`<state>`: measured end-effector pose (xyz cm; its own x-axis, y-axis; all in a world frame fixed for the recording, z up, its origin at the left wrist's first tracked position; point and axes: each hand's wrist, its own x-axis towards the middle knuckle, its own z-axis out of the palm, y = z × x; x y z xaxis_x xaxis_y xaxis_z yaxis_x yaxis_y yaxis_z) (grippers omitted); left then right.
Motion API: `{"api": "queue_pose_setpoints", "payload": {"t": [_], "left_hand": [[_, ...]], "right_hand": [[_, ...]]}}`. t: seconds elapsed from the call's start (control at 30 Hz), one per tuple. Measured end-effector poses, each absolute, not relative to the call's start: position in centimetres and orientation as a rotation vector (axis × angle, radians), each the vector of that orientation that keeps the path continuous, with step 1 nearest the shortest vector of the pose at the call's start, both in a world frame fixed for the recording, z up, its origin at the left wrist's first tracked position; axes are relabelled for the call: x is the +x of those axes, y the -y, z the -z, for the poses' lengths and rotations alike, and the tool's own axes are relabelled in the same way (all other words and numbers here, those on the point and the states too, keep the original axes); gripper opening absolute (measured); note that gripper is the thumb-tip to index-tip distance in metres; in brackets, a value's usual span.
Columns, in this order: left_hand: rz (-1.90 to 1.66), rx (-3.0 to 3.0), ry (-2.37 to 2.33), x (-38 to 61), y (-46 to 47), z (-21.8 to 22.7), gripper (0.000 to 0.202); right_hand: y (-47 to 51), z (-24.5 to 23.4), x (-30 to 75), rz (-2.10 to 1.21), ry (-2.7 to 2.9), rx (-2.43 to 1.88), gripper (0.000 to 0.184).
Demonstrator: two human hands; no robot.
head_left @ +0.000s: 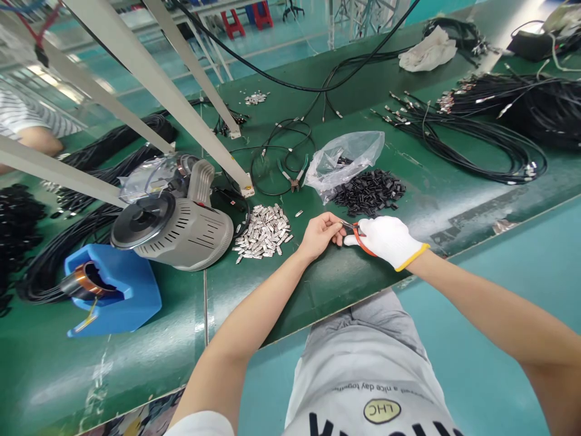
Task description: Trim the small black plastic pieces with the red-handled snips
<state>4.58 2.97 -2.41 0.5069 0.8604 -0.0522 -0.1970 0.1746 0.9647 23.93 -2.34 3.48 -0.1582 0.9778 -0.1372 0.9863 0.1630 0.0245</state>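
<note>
My right hand (388,241), in a white glove with a yellow cuff, is closed around pliers (364,245) with orange-red handles. The jaws point left toward my bare left hand (321,235), whose thumb and fingers pinch together at their tip. Whatever sits in that pinch is too small to make out. Just behind both hands lies a heap of small black plastic pieces (374,192), partly under a clear plastic bag (347,158). Left of my left hand is a pile of small silver metal connectors (263,231), with one stray connector (298,213) beside it.
Cutting pliers (294,181) lie behind the silver pile. A grey machine (193,233) and a blue tape dispenser (136,290) stand on the left, near metal posts (181,85). Coiled black cables (481,157) occupy the right. A person's arm (40,140) shows at far left.
</note>
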Motion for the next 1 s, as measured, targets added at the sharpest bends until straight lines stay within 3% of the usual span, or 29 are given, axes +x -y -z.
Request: {"api": "queue_pose_setpoints", "payload": {"t": [1.0], "left_hand": [[-0.840, 1.184, -0.725, 4.63, -2.92, 2.66, 0.040]], "right_hand": [[2.21, -2.80, 24.39, 0.102, -2.309, 1.953, 0.087]]}}
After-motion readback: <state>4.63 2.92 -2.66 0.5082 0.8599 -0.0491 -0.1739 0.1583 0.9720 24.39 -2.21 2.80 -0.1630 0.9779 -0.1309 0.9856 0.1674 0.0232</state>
